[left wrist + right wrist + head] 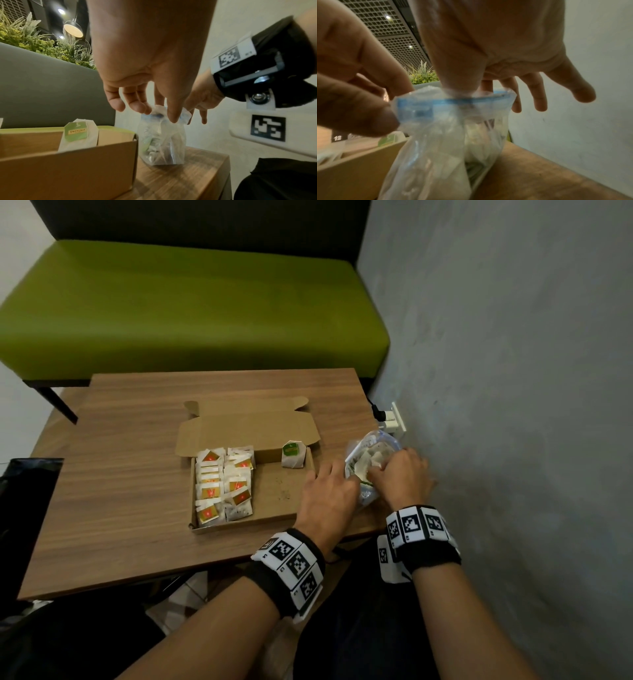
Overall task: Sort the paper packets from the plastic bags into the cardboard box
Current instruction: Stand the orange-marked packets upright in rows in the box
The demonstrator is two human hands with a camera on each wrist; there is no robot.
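A clear plastic bag (368, 455) with a blue zip strip stands on the table just right of the cardboard box (274, 508), with white paper packets inside it. My left hand (337, 481) pinches the bag's near rim (161, 115) between thumb and forefinger. My right hand (380, 474) holds the opposite rim, its thumb (458, 83) pushed into the bag's mouth (453, 102) and the other fingers (537, 97) spread behind it. Several red-and-gold packets (224, 484) fill the box's left part. One green-label packet (293, 453) (77, 132) stands upright in its far right corner.
The box's lid (246, 429) lies open toward the green bench (191, 309). A grey wall (513, 405) runs close along the table's right edge, with a socket and plug (390, 417) behind the bag. A dark object (30, 484) lies at the table's left edge.
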